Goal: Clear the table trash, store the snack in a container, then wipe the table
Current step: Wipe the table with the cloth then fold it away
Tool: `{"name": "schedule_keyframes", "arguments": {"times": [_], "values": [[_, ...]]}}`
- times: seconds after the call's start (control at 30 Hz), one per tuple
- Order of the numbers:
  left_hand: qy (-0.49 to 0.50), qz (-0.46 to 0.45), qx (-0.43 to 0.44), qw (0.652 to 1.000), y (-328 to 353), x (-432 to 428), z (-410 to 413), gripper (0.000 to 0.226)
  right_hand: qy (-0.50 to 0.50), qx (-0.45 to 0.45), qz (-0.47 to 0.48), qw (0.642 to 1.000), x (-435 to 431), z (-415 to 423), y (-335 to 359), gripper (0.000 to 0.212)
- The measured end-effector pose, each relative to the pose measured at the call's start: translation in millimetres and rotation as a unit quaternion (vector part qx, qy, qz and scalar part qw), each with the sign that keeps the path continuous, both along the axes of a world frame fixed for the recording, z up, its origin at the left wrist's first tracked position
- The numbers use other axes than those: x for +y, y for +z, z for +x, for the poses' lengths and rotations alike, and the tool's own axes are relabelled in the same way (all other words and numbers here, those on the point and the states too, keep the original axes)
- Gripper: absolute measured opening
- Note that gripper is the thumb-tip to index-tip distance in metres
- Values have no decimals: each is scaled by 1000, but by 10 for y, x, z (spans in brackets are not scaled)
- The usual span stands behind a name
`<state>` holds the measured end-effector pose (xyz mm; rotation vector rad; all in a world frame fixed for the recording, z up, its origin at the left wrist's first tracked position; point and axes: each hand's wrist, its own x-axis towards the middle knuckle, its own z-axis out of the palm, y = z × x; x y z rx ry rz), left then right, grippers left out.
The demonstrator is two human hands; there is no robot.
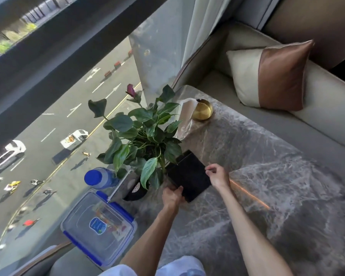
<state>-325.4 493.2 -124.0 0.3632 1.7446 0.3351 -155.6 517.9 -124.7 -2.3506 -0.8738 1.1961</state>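
Your two forearms are bare from elbow to wrist, with no watch, band or ring showing on your left hand [172, 196] or your right hand [217, 176]. At the bottom edge you wear short white sleeves [179, 265], loose and softly creased.

Potted plant [143, 134] just beyond grips; gold bowl [202, 110] farther off; blue-capped bottle [100, 178] to left; cushion [271, 76] on sofa [327, 120].

Polished grey marble table [267, 176], shiny brass bowl [202, 110], clear plastic container [99, 226], satin-sheen cloth cushion [271, 76]
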Motion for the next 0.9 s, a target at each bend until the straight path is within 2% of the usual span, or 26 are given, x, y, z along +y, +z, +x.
{"name": "schedule_keyframes", "arguments": {"times": [0.17,0.27,0.33,0.43,0.5,0.6,0.67,0.7,0.73,0.8,0.83,0.9], "values": [[54,-54,-50,996,65,-149,57,13,-10,-28,54,998,-86,52,26,9],[70,-100,-102,987,92,-236,54,17,-57,2,85,995,-189,34,62,14],[45,-107,-108,987,89,-230,17,18,-103,10,87,991,-237,41,71,18],[27,-37,-41,998,71,-143,-55,19,-146,23,37,988,-278,66,21,26],[35,7,-7,999,79,-84,-88,17,-168,63,14,984,-299,42,-4,25],[21,11,21,999,92,-55,-118,18,-183,49,28,982,-310,-18,16,18],[-37,21,52,998,146,-66,-131,22,-178,12,50,983,-342,-43,38,15],[-100,37,91,990,191,-72,-133,21,-164,-7,63,984,-369,-63,55,16],[-179,50,139,973,227,-81,-134,27,-139,-29,78,987,-405,-94,76,17],[-320,110,219,915,275,-108,-110,42,-43,-114,112,986,-506,-170,109,27],[-379,156,244,879,299,-102,-79,41,31,-175,123,976,-562,-215,129,33],[-508,244,277,779,316,-26,5,40,172,-263,110,943,-668,-294,167,48]]}}
